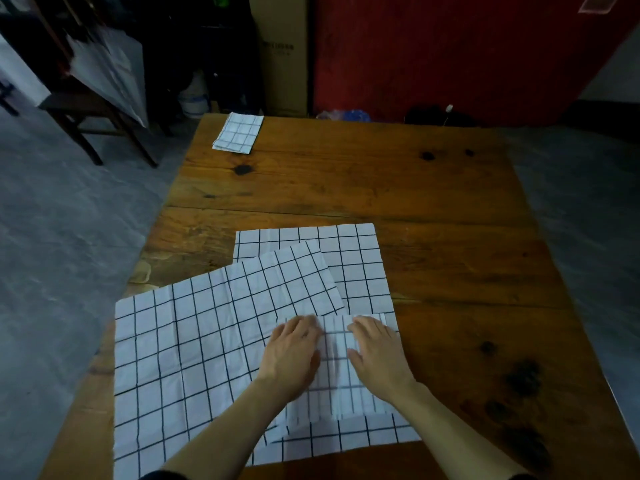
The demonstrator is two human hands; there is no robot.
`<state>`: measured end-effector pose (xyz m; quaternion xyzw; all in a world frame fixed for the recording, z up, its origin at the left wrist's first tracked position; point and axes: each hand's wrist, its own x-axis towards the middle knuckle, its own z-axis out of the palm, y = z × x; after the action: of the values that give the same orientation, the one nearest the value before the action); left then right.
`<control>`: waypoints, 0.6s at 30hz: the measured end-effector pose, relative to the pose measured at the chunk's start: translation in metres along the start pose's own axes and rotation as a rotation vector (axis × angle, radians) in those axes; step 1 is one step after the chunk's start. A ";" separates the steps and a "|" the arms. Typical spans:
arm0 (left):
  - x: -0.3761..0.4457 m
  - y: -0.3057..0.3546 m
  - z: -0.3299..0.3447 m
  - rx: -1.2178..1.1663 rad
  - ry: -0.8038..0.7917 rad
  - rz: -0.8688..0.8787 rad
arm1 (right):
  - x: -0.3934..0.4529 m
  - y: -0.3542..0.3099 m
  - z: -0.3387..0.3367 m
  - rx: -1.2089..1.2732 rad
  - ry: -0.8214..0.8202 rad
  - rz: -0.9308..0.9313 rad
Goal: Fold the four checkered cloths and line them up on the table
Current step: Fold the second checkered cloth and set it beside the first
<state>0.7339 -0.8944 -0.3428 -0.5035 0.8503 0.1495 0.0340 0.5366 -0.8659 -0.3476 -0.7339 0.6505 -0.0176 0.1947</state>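
A small folded white cloth with a black grid (337, 372) lies near the table's front, on top of two spread cloths. My left hand (292, 356) lies flat on its left side and my right hand (375, 356) lies flat on its right side, fingers pointing away from me. One spread checkered cloth (194, 358) lies tilted at the front left. The other spread cloth (356, 261) lies underneath, reaching further back and to the right. A finished folded cloth (238, 133) sits at the far left corner of the wooden table (381, 181).
A wooden chair with pale fabric draped over it (100, 81) stands on the grey floor to the far left. Behind the table are a cardboard box (284, 53), a red wall (450, 53), a white bucket (194, 98) and a blue plastic bag (349, 116).
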 end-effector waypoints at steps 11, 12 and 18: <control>0.040 -0.020 -0.023 0.093 -0.103 -0.112 | 0.039 0.028 -0.028 -0.053 -0.087 0.017; 0.044 -0.019 -0.025 0.113 -0.120 -0.107 | 0.044 0.028 -0.030 -0.080 -0.099 0.004; 0.049 -0.020 -0.030 0.084 -0.147 -0.110 | 0.056 0.024 -0.035 -0.109 -0.168 -0.030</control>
<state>0.7305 -0.9537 -0.3287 -0.5351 0.8222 0.1482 0.1255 0.5122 -0.9314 -0.3353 -0.7519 0.6209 0.0768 0.2079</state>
